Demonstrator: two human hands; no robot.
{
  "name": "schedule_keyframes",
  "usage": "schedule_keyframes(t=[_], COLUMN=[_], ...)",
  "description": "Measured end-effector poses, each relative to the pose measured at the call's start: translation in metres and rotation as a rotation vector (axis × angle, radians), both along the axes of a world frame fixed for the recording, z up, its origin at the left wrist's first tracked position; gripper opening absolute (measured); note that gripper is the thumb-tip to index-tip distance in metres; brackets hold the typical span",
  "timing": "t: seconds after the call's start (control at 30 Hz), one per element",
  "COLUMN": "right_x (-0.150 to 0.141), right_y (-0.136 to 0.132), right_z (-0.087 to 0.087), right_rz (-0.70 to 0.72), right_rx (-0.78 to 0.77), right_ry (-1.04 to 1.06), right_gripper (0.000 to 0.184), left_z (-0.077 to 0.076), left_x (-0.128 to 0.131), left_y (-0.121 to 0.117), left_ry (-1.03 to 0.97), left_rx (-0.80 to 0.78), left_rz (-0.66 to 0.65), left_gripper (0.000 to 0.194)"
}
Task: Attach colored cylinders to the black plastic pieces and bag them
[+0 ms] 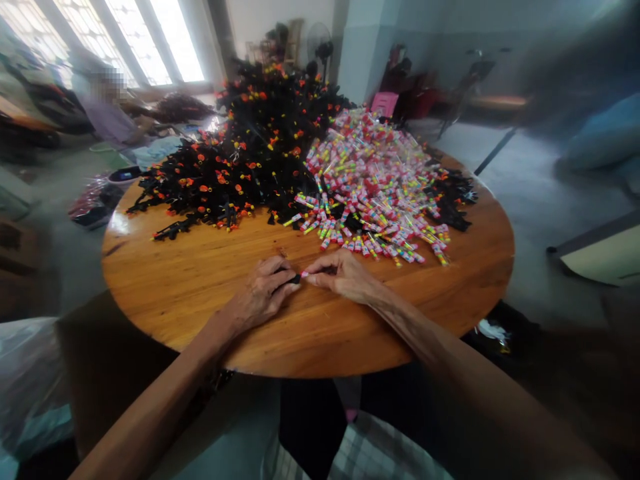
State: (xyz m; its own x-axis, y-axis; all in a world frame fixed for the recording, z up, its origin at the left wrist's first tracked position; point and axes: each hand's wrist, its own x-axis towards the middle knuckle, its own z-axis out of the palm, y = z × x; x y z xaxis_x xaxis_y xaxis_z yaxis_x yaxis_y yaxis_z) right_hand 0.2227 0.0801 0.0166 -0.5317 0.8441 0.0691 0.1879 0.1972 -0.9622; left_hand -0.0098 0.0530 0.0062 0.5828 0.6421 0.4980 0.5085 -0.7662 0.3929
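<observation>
Head view: my left hand [267, 290] pinches a stubby black, apparently plastic piece [296, 279], my right hand [345, 277] a tiny pink bit [305, 274]; a slack pinch could drop either.

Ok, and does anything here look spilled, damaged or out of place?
Nothing clearly stands out. The black pieces and pink-and-white tubes meet in untidy heaps on the table, which looks like ordinary piling. The small black piece in the left hand is mostly covered, so damage there can't be ruled out.
</observation>
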Motion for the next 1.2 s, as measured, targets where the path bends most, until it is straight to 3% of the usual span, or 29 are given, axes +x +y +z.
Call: schedule_keyframes(t=[0.33,0.7,1.03,1.2], right_x=[-0.006,0.002,0.0,0.002], right_y=[0.001,-0.008,-0.009,-0.01], right_z=[-0.002,-0.008,-0.001,-0.002], right_rz=[-0.05,0.021,0.006,0.017], right_rx=[-0.067,0.187,0.032,0.075], right_ry=[0.121,-0.06,-0.06,-0.091], right_gripper=[0.018,0.02,0.019,0.021], left_z=[0.002,0.006,-0.001,0.0], left_x=[-0.004,0.001,-0.002,-0.002], left_y=[0.002,-0.01,-0.009,-0.011], left_ry=[-0.037,0.134,0.081,0.089], left_rx=[0.067,0.031,0.038,0.024], left_rz=[-0.007,-0.027,-0.017,-0.016], left_gripper=[0.017,0.015,0.012,0.012])
